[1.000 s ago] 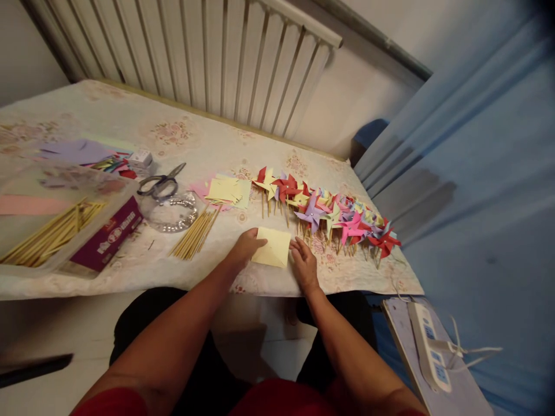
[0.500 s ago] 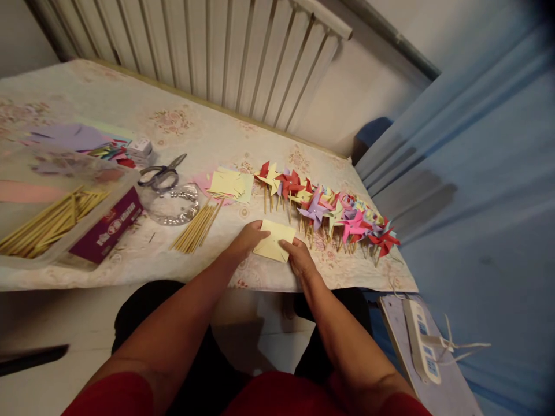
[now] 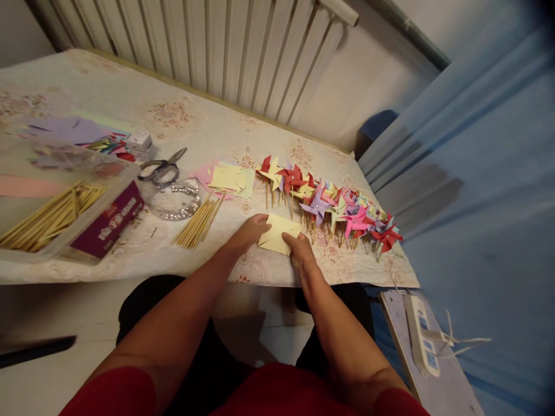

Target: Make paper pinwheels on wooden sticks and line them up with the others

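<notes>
I see both hands on one yellow paper square [image 3: 277, 233], which lies on the table [image 3: 182, 133] near its front edge, just in front of the row of pinwheels [image 3: 329, 208]. The left hand [image 3: 248, 231] holds the left side of the square with the fingers closed on its edge. The right hand [image 3: 298, 252] presses the lower right corner, fingers curled over the paper.

One second ago the square was lying flat and the right hand only touched its right edge. Half a second ago that hand had already come onto the lower right corner. Now a corner of the square is lifted and folded toward the middle, so the paper looks less flat than before. The left hand has stayed at almost the same place on the left side.

To the left of the hands a bundle of wooden sticks [image 3: 198, 222] lies on the cloth, and behind it a stack of yellow squares [image 3: 229, 178]. Farther left are the scissors [image 3: 162, 167] and a clear box [image 3: 65, 208] with more sticks inside. These things have not moved; only the view shifted a little.
</notes>
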